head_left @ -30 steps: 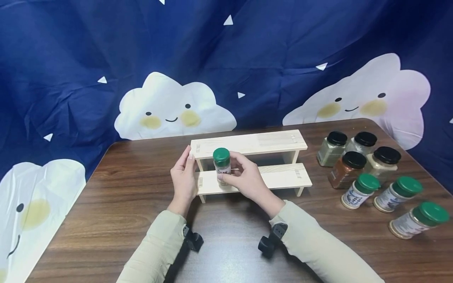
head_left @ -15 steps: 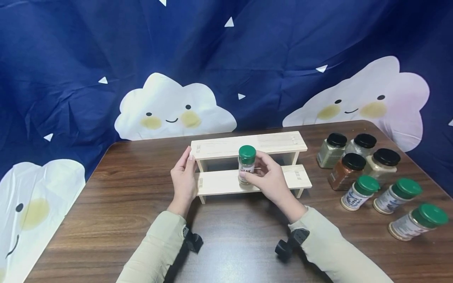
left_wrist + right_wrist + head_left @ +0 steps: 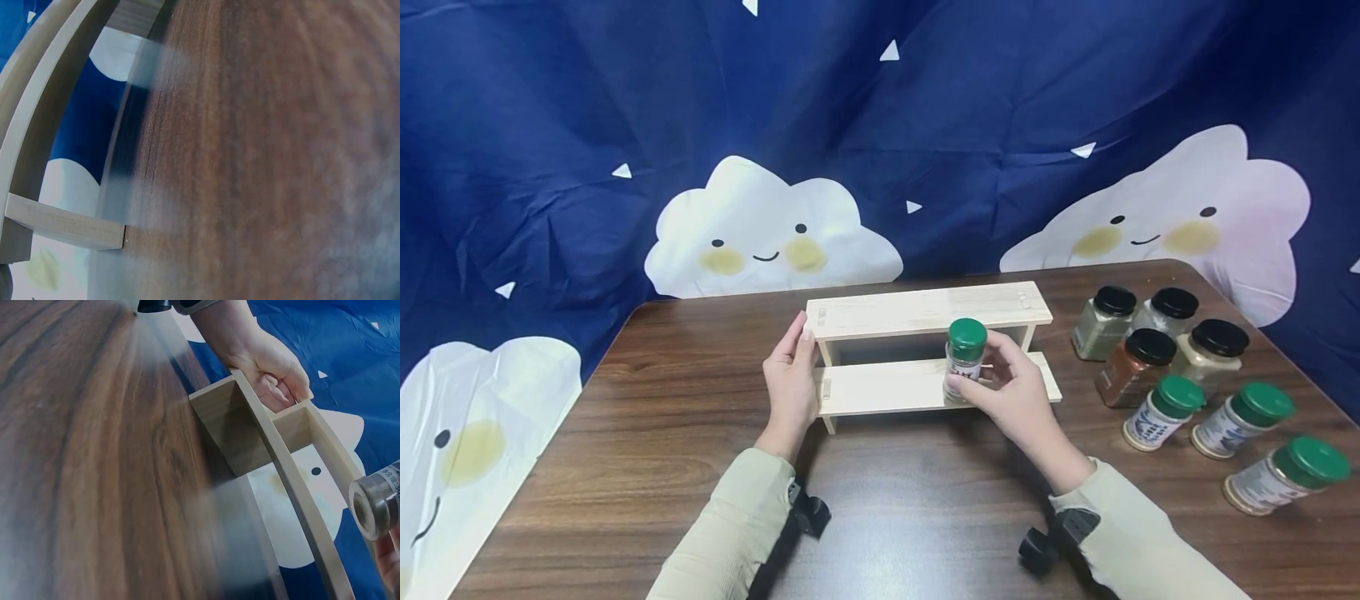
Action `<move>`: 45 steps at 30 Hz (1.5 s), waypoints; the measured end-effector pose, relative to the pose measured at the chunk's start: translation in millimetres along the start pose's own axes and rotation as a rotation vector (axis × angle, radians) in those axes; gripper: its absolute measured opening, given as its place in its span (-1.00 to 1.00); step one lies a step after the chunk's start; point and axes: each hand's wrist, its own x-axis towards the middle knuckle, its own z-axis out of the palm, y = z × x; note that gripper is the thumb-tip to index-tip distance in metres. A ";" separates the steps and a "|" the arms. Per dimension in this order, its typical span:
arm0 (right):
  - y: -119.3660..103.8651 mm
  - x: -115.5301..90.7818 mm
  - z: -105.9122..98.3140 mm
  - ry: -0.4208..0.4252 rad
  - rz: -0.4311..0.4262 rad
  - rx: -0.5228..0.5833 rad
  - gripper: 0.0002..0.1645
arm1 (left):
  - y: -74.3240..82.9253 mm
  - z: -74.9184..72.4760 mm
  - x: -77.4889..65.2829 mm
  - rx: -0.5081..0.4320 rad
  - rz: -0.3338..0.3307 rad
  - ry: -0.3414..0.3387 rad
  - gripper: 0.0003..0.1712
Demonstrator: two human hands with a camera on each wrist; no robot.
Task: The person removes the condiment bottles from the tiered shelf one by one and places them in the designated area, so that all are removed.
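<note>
My right hand [image 3: 1021,402] holds a green-capped spice jar [image 3: 966,343] upright, thumb in front and fingers behind. The jar overlaps the lower tier of a pale two-step wooden rack [image 3: 880,388] in the head view. In the right wrist view, the bottom of the spice jar [image 3: 365,511] shows above the rack's boards, with part of my hand below it. At the rack's left end, my left hand [image 3: 788,392] grips the edge by the upper tier. The right wrist view shows the left hand [image 3: 265,365] with bent fingers against that end.
Four-sided black-lidded spice jars [image 3: 1138,367] stand in a group on the right of the brown table [image 3: 700,467]. Green-lidded round jars [image 3: 1225,421] stand in front of them. A blue cloth with cloud faces [image 3: 955,125] hangs behind the table.
My right hand has carried the green-capped jar rightward along the front of the lower tier, from near its left end to right of the middle. The left hand stays at the rack's end.
</note>
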 end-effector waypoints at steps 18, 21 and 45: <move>-4.6 -36.3 -51.1 0.061 0.055 -0.198 -0.35 | -1.3 -0.8 -0.1 -0.011 -0.004 0.007 -0.58; -3.4 -44.4 -60.9 0.055 0.033 -0.170 -0.34 | -1.7 -1.4 -0.5 -0.013 -0.011 0.011 -0.58; 14.7 -104.5 -150.3 0.207 0.183 -0.229 -0.30 | -0.9 0.1 -0.1 -0.028 0.011 -0.011 -0.57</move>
